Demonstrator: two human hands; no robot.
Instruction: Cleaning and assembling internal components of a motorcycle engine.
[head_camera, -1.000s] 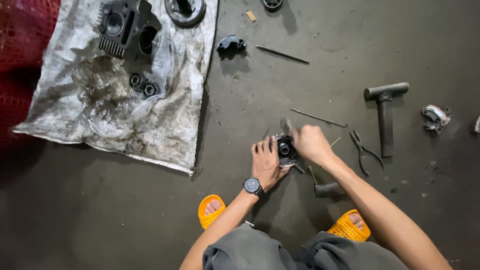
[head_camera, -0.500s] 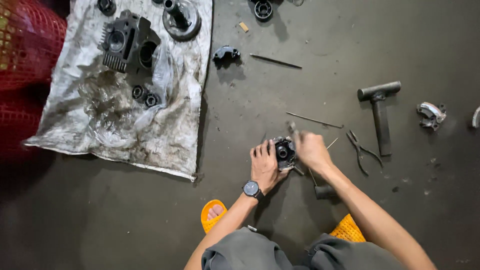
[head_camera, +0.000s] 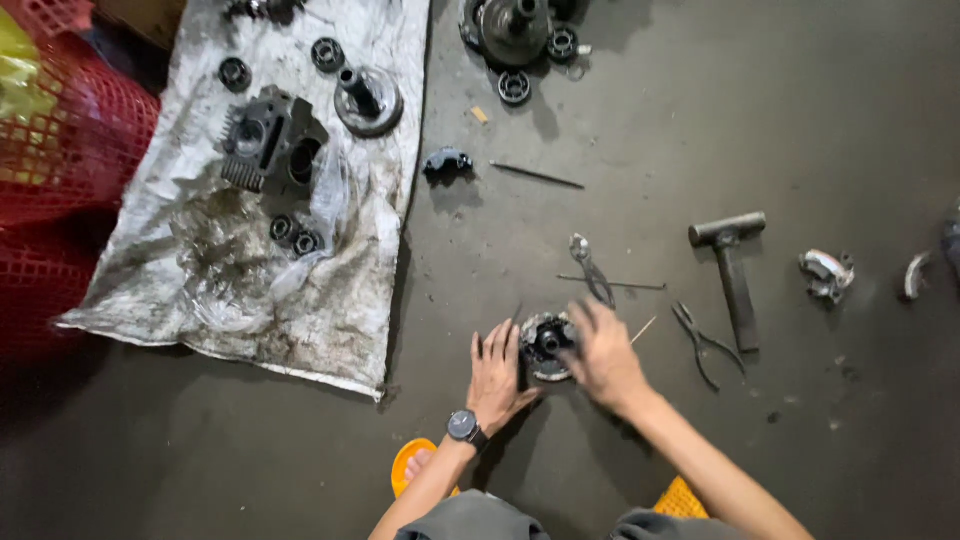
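Left hand: your left hand (head_camera: 497, 372), watch on its wrist, lies flat with fingers spread, touching the left rim of the round metal part (head_camera: 545, 345) on the floor.
Right hand: your right hand (head_camera: 603, 357) is blurred; its fingers curl over the right side of that part, gripping it.
Round metal part: sits on the dark floor (head_camera: 820, 110) between both hands, hub facing up.
Feet: orange sandal (head_camera: 412, 464) just below your left wrist.
Just beyond: pliers (head_camera: 702, 344) to the right, second pliers (head_camera: 592, 268) and a thin rod (head_camera: 612, 283) above the part.
Right side: hammer (head_camera: 732, 270), small bright metal pieces (head_camera: 828, 272).
Left side: dirty cloth (head_camera: 300, 300) carrying a finned engine block (head_camera: 268, 145) and bearings (head_camera: 293, 235).
Far edge: round hub assembly (head_camera: 510, 30), red mesh basket (head_camera: 60, 170).
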